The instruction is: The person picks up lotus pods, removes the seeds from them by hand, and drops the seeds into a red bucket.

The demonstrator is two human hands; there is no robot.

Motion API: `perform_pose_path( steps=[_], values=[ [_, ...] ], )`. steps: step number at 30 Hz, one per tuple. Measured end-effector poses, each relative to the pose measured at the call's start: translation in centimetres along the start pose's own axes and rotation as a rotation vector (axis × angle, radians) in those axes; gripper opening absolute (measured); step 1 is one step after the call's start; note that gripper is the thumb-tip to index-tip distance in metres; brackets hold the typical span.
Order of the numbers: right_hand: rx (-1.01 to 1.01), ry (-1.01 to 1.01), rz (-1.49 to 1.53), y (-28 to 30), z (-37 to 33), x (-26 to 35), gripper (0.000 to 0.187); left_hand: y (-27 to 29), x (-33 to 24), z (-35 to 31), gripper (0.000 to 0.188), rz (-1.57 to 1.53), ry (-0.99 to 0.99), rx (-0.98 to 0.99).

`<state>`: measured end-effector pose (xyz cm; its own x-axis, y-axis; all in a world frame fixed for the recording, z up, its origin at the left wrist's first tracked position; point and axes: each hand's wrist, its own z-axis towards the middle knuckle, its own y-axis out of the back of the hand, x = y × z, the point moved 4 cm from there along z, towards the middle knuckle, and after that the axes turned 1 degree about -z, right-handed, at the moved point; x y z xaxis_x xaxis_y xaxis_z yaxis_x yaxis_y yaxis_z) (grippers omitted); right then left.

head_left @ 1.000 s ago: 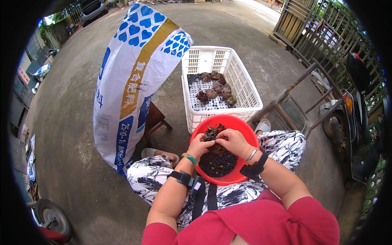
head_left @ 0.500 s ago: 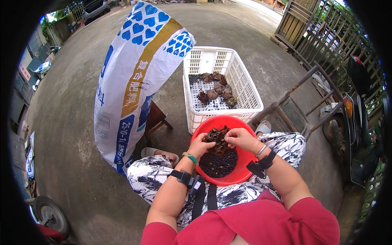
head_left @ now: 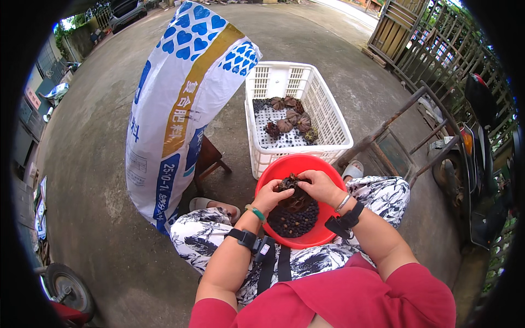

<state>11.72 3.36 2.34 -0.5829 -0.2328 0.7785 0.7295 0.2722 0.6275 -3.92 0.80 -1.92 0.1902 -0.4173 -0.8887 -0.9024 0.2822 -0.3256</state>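
A red round basin (head_left: pixel 284 167) rests on my lap, holding several small dark seeds (head_left: pixel 295 221). Over it, my left hand (head_left: pixel 270 195) and my right hand (head_left: pixel 320 186) both grip one dark brown dried pod (head_left: pixel 289 185), fingers pressed into it. More of the pod lies just under my hands. Both wrists wear black straps.
A white slatted plastic crate (head_left: pixel 328 117) with several brown pods (head_left: pixel 290 117) stands on the concrete in front of my knees. A tall full white-and-blue sack (head_left: pixel 180 104) stands to the left, by a small wooden stool (head_left: pixel 210 158). A rusty metal frame (head_left: pixel 399 142) is to the right.
My two hands have kept working the pod over the basin, shifting slightly; my right wrist has turned a little. The crate and sack have not moved.
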Motion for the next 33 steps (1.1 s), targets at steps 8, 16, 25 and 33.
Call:
perform_pose_path(
  steps=[8,16,25,33],
  values=[
    [0.214,-0.124,0.3,0.4,-0.4,-1.0,0.018,-1.0,0.4,0.2,0.028,-0.321,0.02,0.236],
    [-0.202,0.213,-0.134,2.2,-0.7,1.4,0.007,-0.9,1.3,0.5,0.027,-0.338,0.093,0.154],
    [-0.136,0.117,-0.164,1.1,-0.5,2.2,0.011,-0.1,0.9,0.9,0.028,-0.113,-0.011,0.112],
    [0.126,-0.316,0.542,1.1,-0.3,-1.6,0.016,-0.7,-0.1,-0.1,0.026,-0.27,0.12,0.139]
  ],
)
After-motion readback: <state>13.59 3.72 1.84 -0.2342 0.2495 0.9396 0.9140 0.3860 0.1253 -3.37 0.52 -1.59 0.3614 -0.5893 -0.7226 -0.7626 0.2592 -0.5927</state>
